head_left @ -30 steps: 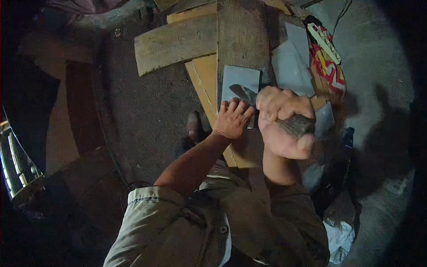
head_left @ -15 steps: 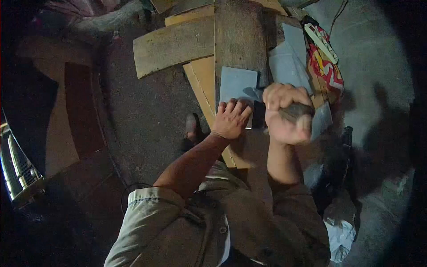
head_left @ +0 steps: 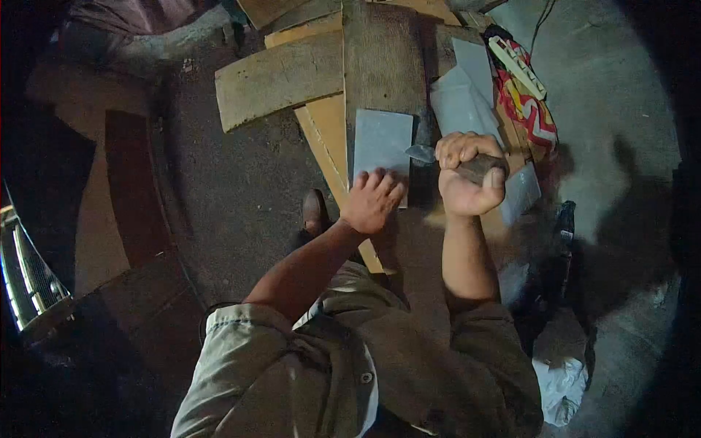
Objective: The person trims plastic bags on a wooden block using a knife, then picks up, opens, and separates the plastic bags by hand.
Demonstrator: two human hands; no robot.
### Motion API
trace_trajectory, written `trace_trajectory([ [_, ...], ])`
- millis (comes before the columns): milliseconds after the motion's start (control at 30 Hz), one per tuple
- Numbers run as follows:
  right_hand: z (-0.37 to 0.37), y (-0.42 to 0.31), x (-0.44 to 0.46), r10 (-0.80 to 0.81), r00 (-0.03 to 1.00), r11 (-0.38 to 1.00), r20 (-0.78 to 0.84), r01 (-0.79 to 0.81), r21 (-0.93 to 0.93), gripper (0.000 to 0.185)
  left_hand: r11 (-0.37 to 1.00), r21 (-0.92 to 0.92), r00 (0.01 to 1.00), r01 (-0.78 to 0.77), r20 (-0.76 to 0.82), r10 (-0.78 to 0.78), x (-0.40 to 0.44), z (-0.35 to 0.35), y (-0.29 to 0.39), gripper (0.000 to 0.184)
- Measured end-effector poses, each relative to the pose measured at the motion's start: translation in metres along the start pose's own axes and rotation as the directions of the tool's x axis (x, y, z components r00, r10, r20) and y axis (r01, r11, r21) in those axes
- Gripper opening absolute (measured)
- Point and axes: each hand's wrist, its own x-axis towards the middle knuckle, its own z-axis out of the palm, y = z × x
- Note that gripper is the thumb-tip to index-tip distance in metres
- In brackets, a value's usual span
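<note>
A pale grey rectangular sheet (head_left: 382,139) lies on a worn wooden board (head_left: 385,66). My left hand (head_left: 372,201) rests flat on the sheet's lower part, its fingers spread a little. To the right, my right hand (head_left: 471,174) is closed round the dark handle of a tool (head_left: 483,168). The tool's pointed grey blade (head_left: 420,152) sticks out on the left of the fist, beside the sheet's right edge.
More pale sheets (head_left: 464,102) lie right of the board, with another (head_left: 521,193) lower down. A curved wooden piece (head_left: 281,79) extends left. A white strip (head_left: 517,67) rests on red patterned cloth (head_left: 539,124). A dark bottle-like object (head_left: 565,219) and white plastic (head_left: 561,387) are at the right.
My right hand has moved slightly up with the tool, whose blade now shows left of the fist, clear of the sheet's face. My left hand stays on the sheet. The view has shifted slightly.
</note>
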Motion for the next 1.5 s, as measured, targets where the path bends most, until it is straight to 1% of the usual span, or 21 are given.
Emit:
trace_trajectory([
  [67, 0.000, -0.002, -0.005, 0.017, 0.999, 0.997, 0.034, -0.014, -0.071, 0.048, 1.000, -0.007, 0.998, -0.027, 0.056, 0.027, -0.015, 0.004, 0.002, 0.042],
  [133, 0.006, -0.002, -0.007, 0.008, 1.000, 0.998, -0.002, -0.009, -0.065, 0.052, 0.996, 0.078, 0.999, -0.046, 0.018, 0.045, -0.025, 0.010, 0.004, 0.042],
  [200, 0.011, -0.001, -0.009, -0.054, 0.998, 0.995, -0.024, 0.052, -0.091, 0.051, 0.999, 0.032, 0.999, -0.044, -0.022, 0.044, -0.026, 0.014, 0.005, 0.041],
  [400, 0.046, -0.007, -0.024, -0.004, 1.000, 0.995, 0.009, 0.003, 0.098, 0.051, 0.999, -0.007, 0.993, -0.036, -0.114, 0.035, -0.024, 0.014, 0.004, 0.039],
  [500, 0.060, -0.013, -0.020, -0.032, 0.985, 0.993, 0.171, 0.013, 0.113, 0.048, 0.996, -0.078, 0.983, -0.049, -0.181, 0.034, -0.026, 0.013, 0.001, 0.040],
  [600, 0.054, 0.021, -0.021, 0.063, 0.985, 0.996, 0.159, -0.072, 0.054, 0.048, 0.998, -0.065, 0.987, -0.003, -0.163, -0.008, -0.025, 0.014, 0.004, 0.041],
  [667, 0.052, 0.017, -0.013, 0.072, 0.990, 0.997, 0.120, -0.075, 0.021, 0.048, 0.999, -0.009, 0.980, -0.045, -0.195, 0.042, -0.023, 0.016, 0.001, 0.042],
  [733, 0.049, 0.006, -0.013, 0.098, 0.991, 0.993, 0.093, -0.104, 0.063, 0.048, 0.999, 0.020, 0.973, -0.051, -0.222, 0.054, -0.023, 0.017, 0.002, 0.042],
  [767, 0.049, 0.003, -0.015, 0.012, 0.993, 0.987, 0.118, -0.031, 0.157, 0.047, 0.999, 0.023, 0.972, -0.047, -0.229, 0.051, -0.021, 0.017, -0.001, 0.042],
  [800, 0.050, -0.004, -0.017, 0.010, 0.995, 0.991, 0.098, -0.023, 0.133, 0.049, 0.999, 0.010, 0.976, -0.035, -0.217, 0.037, -0.022, 0.017, 0.000, 0.041],
  [867, 0.045, 0.004, -0.020, 0.048, 0.998, 0.995, 0.049, -0.044, -0.092, 0.049, 1.000, -0.015, 0.981, -0.023, -0.192, 0.019, -0.024, 0.019, 0.002, 0.040],
  [1000, 0.032, -0.002, -0.014, 0.087, 0.996, 0.995, -0.029, -0.086, 0.043, 0.052, 0.999, -0.026, 0.986, -0.018, -0.169, 0.013, -0.022, 0.016, 0.004, 0.038],
  [1067, 0.031, -0.011, -0.014, 0.005, 0.998, 0.994, 0.070, -0.012, 0.105, 0.052, 1.000, 0.014, 0.989, 0.007, -0.149, -0.005, -0.025, 0.022, 0.003, 0.039],
  [1100, 0.029, -0.006, -0.018, 0.018, 0.999, 0.998, 0.026, -0.019, 0.056, 0.053, 1.000, 0.006, 0.984, -0.009, -0.176, 0.010, -0.025, 0.023, 0.002, 0.040],
  [1133, 0.020, 0.001, -0.016, 0.050, 0.996, 0.999, 0.080, -0.049, -0.022, 0.051, 0.999, -0.002, 0.979, -0.033, -0.203, 0.032, -0.025, 0.024, 0.002, 0.041],
  [1200, 0.019, -0.004, -0.010, 0.050, 0.999, 0.997, -0.010, -0.051, -0.063, 0.047, 0.999, -0.045, 0.982, -0.019, -0.188, 0.010, -0.022, 0.020, 0.005, 0.043],
  [1300, 0.008, -0.006, -0.015, 0.002, 0.995, 0.998, 0.104, 0.004, -0.063, 0.041, 1.000, -0.006, 0.985, -0.010, -0.174, 0.008, -0.024, 0.012, 0.005, 0.044],
  [1367, 0.007, -0.007, -0.014, 0.002, 0.999, 0.999, 0.046, 0.000, -0.038, 0.043, 1.000, -0.024, 0.995, 0.013, -0.094, -0.015, -0.018, 0.009, 0.007, 0.042],
  [1400, 0.008, -0.008, -0.014, 0.002, 1.000, 1.000, -0.016, -0.002, -0.012, 0.044, 1.000, -0.025, 0.995, 0.007, -0.095, -0.009, -0.018, 0.009, 0.010, 0.042],
  [1467, 0.015, -0.015, -0.016, -0.045, 0.999, 0.997, -0.012, 0.044, -0.056, 0.045, 0.995, -0.069, 0.986, 0.076, -0.143, -0.086, -0.013, 0.007, 0.012, 0.039],
  [1500, 0.019, -0.019, -0.017, -0.078, 0.997, 0.996, 0.010, 0.078, -0.043, 0.045, 0.990, -0.027, 0.989, 0.142, 0.049, -0.140, -0.011, 0.007, 0.014, 0.040],
])
